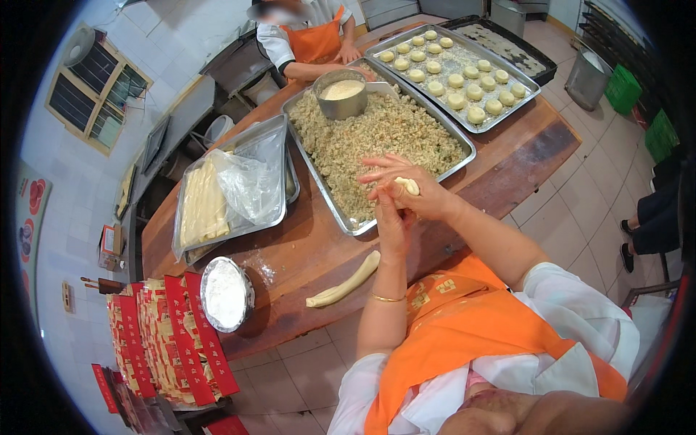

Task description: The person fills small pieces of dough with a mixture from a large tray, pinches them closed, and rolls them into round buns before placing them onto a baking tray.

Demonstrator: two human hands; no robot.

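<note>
Dough piece (408, 186) mid-frame, pinched by the right hand (422, 197), other fingers spread. Left hand (392, 228) up against it; can't tell its grip. Risks: over-squeezing could tear the dough; a loose pinch could drop it into the crumbly mix (413, 138).

2 hands (426, 199) (391, 226) partly hide a dough piece (409, 186); the right rim cuts off a bystander (658, 233).
</note>
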